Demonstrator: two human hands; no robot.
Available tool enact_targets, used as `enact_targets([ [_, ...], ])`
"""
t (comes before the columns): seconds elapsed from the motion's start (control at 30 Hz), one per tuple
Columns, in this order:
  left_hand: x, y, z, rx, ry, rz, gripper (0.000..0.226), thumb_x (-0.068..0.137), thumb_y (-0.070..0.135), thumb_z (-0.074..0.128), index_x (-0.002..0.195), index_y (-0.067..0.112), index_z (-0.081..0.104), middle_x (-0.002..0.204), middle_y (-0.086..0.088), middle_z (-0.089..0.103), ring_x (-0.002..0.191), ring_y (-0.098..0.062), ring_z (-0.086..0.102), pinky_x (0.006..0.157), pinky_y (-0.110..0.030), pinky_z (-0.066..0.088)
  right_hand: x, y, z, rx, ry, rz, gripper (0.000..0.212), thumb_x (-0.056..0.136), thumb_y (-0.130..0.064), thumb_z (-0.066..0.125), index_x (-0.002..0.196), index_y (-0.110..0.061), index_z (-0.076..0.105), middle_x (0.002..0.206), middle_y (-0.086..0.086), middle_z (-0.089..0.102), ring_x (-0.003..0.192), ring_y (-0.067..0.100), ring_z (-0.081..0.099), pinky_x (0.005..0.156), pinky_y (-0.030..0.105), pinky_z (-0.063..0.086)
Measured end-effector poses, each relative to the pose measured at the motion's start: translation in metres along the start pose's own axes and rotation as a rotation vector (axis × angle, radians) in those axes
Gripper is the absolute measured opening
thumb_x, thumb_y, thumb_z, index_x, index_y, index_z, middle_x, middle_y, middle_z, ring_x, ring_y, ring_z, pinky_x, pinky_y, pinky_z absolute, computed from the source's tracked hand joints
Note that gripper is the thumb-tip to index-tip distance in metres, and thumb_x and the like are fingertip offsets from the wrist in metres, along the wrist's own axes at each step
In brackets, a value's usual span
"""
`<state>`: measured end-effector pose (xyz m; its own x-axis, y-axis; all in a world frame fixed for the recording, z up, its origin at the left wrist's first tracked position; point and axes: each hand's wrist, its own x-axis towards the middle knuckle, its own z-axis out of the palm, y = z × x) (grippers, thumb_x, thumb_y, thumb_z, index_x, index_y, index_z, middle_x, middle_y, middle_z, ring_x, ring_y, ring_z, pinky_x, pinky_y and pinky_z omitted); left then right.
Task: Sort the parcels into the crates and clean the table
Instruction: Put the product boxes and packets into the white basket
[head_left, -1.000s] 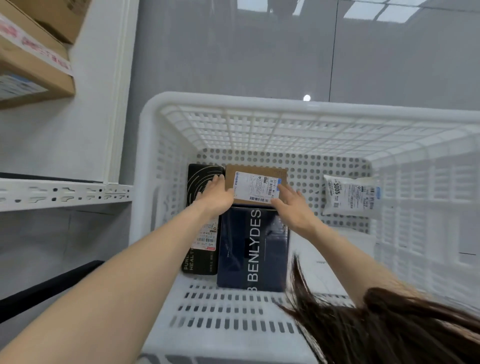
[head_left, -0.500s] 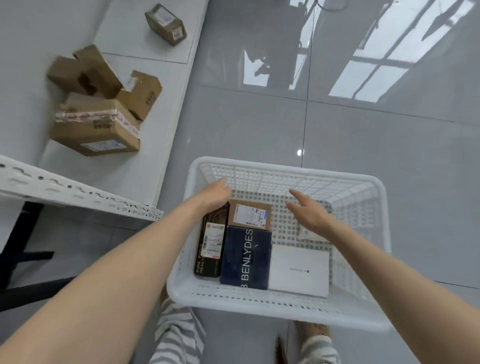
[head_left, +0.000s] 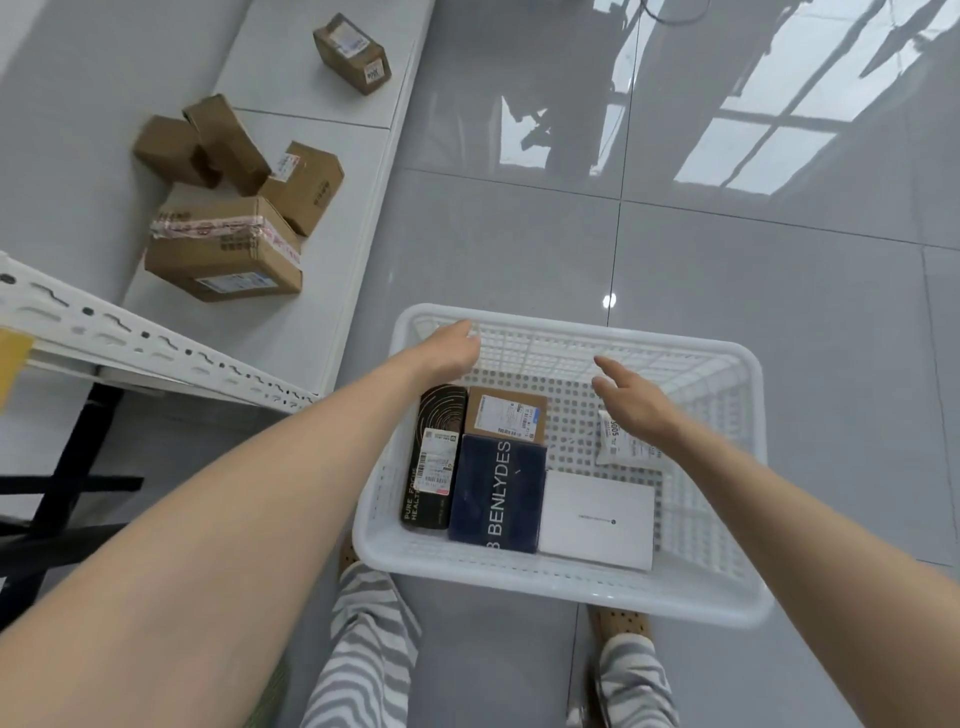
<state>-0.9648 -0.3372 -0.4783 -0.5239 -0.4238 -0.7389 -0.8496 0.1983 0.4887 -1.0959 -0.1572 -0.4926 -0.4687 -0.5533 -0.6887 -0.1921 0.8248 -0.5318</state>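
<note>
Glossy grey floor tiles carry one white perforated plastic crate (head_left: 561, 584) beside one white table (head_left: 311, 104). Both hands hover over the crate and hold nothing: the left hand (head_left: 448, 349) is relaxed at the far-left rim, the right hand (head_left: 636, 402) has its fingers spread.

Risk: a heavy box dropped in could crush the pouch or dislodge the packed row.

Crate contents:
- one long black box (head_left: 434, 452)
- one labelled brown carton (head_left: 505, 413)
- one navy box (head_left: 496, 493)
- one flat white box (head_left: 597, 517)
- one white pouch (head_left: 621, 447)

Five brown cardboard boxes (head_left: 223, 249) lie on the table.

Crate (head_left: 571, 584): white perforated plastic, slight sheen. Floor (head_left: 753, 322): grey tile, high gloss. Taped parcel (head_left: 228, 260) on worktop (head_left: 311, 88): matt brown cardboard. White box (head_left: 597, 514) in crate: smooth matt. Shelf rail (head_left: 130, 340): white painted slotted metal.
</note>
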Motion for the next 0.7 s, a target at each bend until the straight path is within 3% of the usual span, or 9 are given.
enact_targets([
  [0.2,-0.029,0.0,-0.012,0.002,-0.02,-0.018,0.051,0.105,0.026,0.019,0.152,0.014,0.006,0.159,-0.004,0.003,0.147,-0.02,0.004,0.119,-0.038,0.005,-0.021,-0.016,-0.008,0.013,0.003,-0.032,0.049,0.104,-0.031,0.03,0.151,-0.019,0.023,0.155,0.004,0.027,0.143,0.023,0.026,0.114,0.035,0.02],
  [0.43,-0.11,0.018,-0.048,-0.085,0.104,-0.001,0.051,0.105,0.026,0.019,0.152,0.01,0.005,0.159,-0.004,0.002,0.147,-0.02,0.004,0.119,-0.035,0.006,-0.073,-0.063,-0.038,0.116,0.018,-0.127,0.048,0.104,-0.031,0.03,0.15,-0.017,0.025,0.155,0.003,0.026,0.143,0.021,0.025,0.117,0.036,0.02],
  [0.7,-0.261,0.032,-0.065,-0.467,0.425,0.062,0.056,0.104,0.037,0.022,0.152,0.02,0.0,0.159,0.0,0.001,0.146,-0.02,0.005,0.118,-0.037,0.008,-0.17,-0.147,-0.056,-0.015,-0.147,-0.403,0.05,0.104,-0.032,0.031,0.15,-0.015,0.023,0.156,0.005,0.025,0.143,0.021,0.024,0.119,0.04,0.018],
])
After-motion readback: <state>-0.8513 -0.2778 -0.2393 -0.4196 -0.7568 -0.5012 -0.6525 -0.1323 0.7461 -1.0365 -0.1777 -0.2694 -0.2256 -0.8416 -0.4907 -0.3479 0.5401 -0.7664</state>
